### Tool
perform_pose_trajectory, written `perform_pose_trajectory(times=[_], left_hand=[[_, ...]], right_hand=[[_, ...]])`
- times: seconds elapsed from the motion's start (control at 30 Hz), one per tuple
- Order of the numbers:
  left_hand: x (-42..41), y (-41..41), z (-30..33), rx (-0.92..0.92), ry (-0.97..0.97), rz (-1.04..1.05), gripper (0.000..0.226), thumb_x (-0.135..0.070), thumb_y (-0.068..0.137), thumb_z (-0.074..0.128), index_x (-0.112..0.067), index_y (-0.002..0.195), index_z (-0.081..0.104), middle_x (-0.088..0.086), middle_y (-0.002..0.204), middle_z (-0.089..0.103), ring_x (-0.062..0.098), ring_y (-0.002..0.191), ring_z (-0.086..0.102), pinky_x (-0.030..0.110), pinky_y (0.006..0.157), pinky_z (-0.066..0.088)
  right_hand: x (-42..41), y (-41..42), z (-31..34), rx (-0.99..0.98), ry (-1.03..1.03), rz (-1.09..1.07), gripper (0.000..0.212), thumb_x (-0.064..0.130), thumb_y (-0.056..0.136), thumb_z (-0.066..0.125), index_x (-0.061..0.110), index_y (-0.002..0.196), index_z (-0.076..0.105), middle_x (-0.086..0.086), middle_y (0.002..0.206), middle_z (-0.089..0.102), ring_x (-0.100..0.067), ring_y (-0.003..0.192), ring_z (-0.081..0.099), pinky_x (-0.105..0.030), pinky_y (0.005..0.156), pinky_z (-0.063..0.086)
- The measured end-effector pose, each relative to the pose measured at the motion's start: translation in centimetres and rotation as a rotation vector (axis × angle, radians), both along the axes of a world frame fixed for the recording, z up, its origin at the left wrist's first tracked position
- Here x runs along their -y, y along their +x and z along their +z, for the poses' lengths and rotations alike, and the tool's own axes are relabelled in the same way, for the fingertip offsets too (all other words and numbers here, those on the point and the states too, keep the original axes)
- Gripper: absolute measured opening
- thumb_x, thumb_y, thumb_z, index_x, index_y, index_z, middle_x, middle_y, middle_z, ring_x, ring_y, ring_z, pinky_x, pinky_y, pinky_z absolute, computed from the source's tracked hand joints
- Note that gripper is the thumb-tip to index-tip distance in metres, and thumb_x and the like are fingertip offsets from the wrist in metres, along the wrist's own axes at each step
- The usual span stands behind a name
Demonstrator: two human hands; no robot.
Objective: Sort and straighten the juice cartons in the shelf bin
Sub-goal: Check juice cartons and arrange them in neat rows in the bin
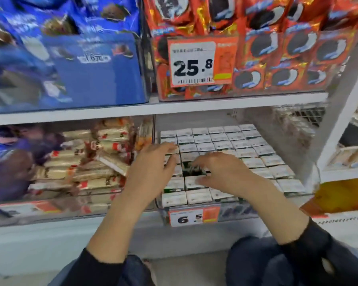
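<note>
Two bare hands reach into a clear shelf bin on the lower shelf. The bin is full of small juice cartons. The cartons stand in rows, and we see their white tops. Most rows at the back and the right side of the bin look neat and close together. Near the middle of the bin there is a dark gap between the cartons.

The left hand lies over the left side of the bin. Its fingers are stretched out and rest on the tops of the cartons by the left wall. Its grip is released; it holds nothing.

The right hand is just to the right of the gap. Its fingers bend down at the edge of the gap and touch the cartons there. The picture is blurry here, so I cannot tell if the grip is holding a carton or only touching.

A price tag with 6.5 on it hangs on the front of the bin. In the next bin to the left there are cream snack packs lying in a messy pile. On the upper shelf stand red cookie packs with a 25.8 tag, and blue cookie bags to their left. The dark sleeves and the knees of the person show at the bottom.
</note>
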State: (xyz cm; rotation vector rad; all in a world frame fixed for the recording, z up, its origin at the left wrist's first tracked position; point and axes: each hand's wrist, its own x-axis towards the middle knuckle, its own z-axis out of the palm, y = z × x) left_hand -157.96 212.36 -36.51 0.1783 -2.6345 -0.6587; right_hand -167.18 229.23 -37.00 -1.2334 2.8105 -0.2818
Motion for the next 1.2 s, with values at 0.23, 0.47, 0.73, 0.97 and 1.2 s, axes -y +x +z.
perform_pose_trajectory(times=[0.23, 0.47, 0.73, 0.97, 1.2], left_hand=[[0.5, -0.6, -1.9, -0.156, 0.065, -0.013, 0.019, -0.019, 0.091, 0.059, -0.017, 0.108, 0.068, -0.002, 0.107, 0.066, 0.017, 0.108, 0.055, 0.029, 0.090, 0.042], [-0.6, -0.4, -1.2, -0.136, -0.009, -0.044, 0.025, -0.024, 0.089, 0.053, -0.018, 0.107, 0.069, -0.002, 0.101, 0.071, 0.019, 0.099, 0.061, 0.031, 0.086, 0.047], [-0.7, 0.0, -0.9, -0.175, 0.019, -0.059, 0.021, -0.018, 0.091, 0.059, -0.018, 0.110, 0.068, -0.004, 0.102, 0.070, 0.012, 0.096, 0.061, 0.025, 0.087, 0.047], [-4.5, 0.1, 0.4, -0.001, 0.448, -0.240, 0.046, -0.063, 0.084, 0.045, -0.038, 0.120, 0.059, -0.024, 0.110, 0.063, -0.010, 0.103, 0.055, 0.008, 0.088, 0.041], [-6.6, -1.0, 0.0, 0.174, 0.940, -0.273, 0.016, -0.031, 0.086, 0.065, -0.022, 0.098, 0.070, -0.004, 0.083, 0.074, 0.007, 0.069, 0.066, 0.029, 0.074, 0.054]], right_hand=[[1.2, -1.7, 0.4, 0.202, 0.075, 0.107, 0.047, 0.051, 0.078, 0.069, 0.035, 0.122, 0.059, 0.015, 0.116, 0.062, -0.004, 0.093, 0.051, -0.025, 0.072, 0.040], [2.3, -1.0, 0.1, 0.038, 0.091, 0.178, 0.027, 0.050, 0.078, 0.061, 0.024, 0.084, 0.064, 0.008, 0.076, 0.060, -0.012, 0.071, 0.052, -0.025, 0.055, 0.038], [-2.0, -1.2, 3.5, 0.255, -0.483, -0.038, 0.012, 0.046, 0.078, 0.059, 0.035, 0.081, 0.061, 0.013, 0.079, 0.064, -0.007, 0.070, 0.059, -0.028, 0.063, 0.050], [-5.4, 0.1, 3.3, 0.576, -0.870, -0.245, 0.021, 0.034, 0.077, 0.052, 0.026, 0.063, 0.065, -0.003, 0.063, 0.054, -0.010, 0.065, 0.047, -0.026, 0.064, 0.034], [-5.3, 1.1, 1.5, 0.848, -1.094, -0.247, 0.014, 0.036, 0.076, 0.071, 0.023, 0.076, 0.075, -0.001, 0.075, 0.071, -0.014, 0.071, 0.067, -0.021, 0.061, 0.053]])
